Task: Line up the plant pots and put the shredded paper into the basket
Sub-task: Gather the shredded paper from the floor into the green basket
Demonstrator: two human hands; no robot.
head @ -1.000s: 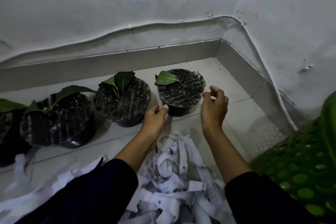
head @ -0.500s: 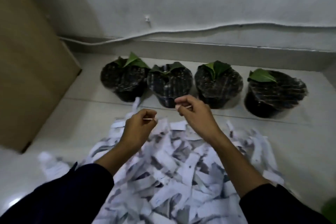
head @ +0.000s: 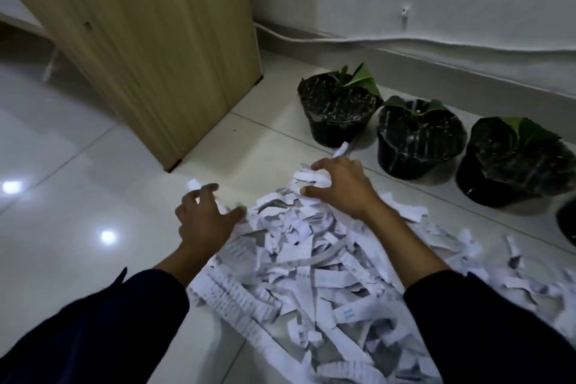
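Observation:
A heap of white shredded paper (head: 311, 277) covers the tiled floor in front of me. My right hand (head: 341, 185) is at the heap's far edge, fingers and thumb curled round a bunch of strips. My left hand (head: 205, 217) hovers blurred over the heap's left edge with fingers spread, and a loose strip (head: 194, 185) lies at its fingertips. Black plant pots with green leaves stand in a row along the wall: one (head: 338, 114), a second (head: 417, 137), a third (head: 511, 162). Part of a fourth (head: 568, 221) shows at the right edge. No basket is in view.
A tall wooden cabinet panel (head: 149, 40) stands on the floor to the left of the pots. A grey skirting (head: 467, 68) and a white cable (head: 405, 40) run along the wall behind them. Glossy white tiles (head: 78, 196) stretch away to the left.
My view has swung left, away from the corner and the green basket. Both hands left the rightmost pot and came down onto the paper heap; the right now gathers strips.

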